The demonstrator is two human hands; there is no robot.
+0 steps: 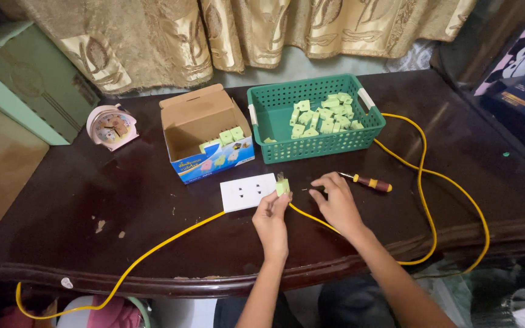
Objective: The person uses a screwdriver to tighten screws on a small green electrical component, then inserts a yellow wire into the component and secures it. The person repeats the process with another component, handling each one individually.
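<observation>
— What do the hands have?

— The left hand [270, 214] pinches a small pale green plug adapter [282, 186] between its fingers, just at the right edge of a white socket plate [247, 192] lying flat on the dark worktop [92, 206]. The right hand [335, 200] rests beside it with fingers curled narrow, tips down on the wood; whether they grip anything I cannot tell.

— And close around them?

— A yellow cable [423, 182] passes under both hands, loops wide to the right and trails off the near left edge. A screwdriver [369, 181] with a dark red and yellow handle lies just right of the right hand.

— Any packages?

— Far from the hands, centre, an open cardboard box [205, 130] with a blue printed front panel holds a few green adapters [229, 136]. Right of it, touching or nearly so, stands a green perforated plastic basket [274, 109] with white handles and a heap of the same pale green adapters [326, 115]. Far left sits a small pink alarm clock [112, 126]. A mint green box [25, 79] stands off the worktop at the far left, against the gold curtain [214, 30].
</observation>
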